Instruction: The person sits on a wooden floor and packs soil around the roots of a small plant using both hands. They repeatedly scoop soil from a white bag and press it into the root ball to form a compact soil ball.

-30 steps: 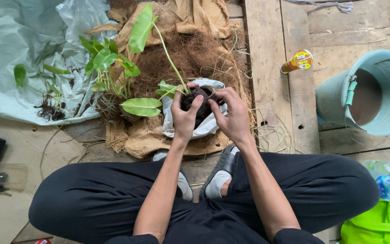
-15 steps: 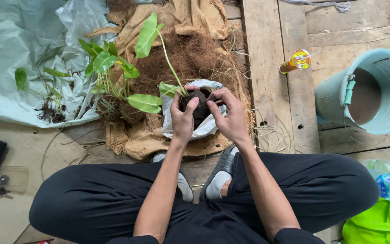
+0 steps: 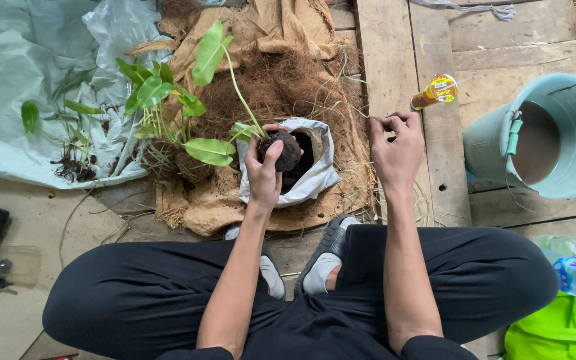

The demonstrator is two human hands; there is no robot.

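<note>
Left hand point(image 3: 263, 175) clasped round dark soil ball point(image 3: 283, 151) of a leafy plant point(image 3: 216, 93), over white bag point(image 3: 320, 175) on brown fibre point(image 3: 288, 87); right hand point(image 3: 397, 148) apart, loosely curled, pinching fibre strands; orange-yellow tube point(image 3: 435, 92) on planks beside teal bucket point(image 3: 555, 133); green bag point(image 3: 561, 330) lower right.

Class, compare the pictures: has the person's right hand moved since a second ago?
Yes. The right hand has left the soil ball and shifted right, toward the teal bucket; the left hand holds the ball alone.
</note>
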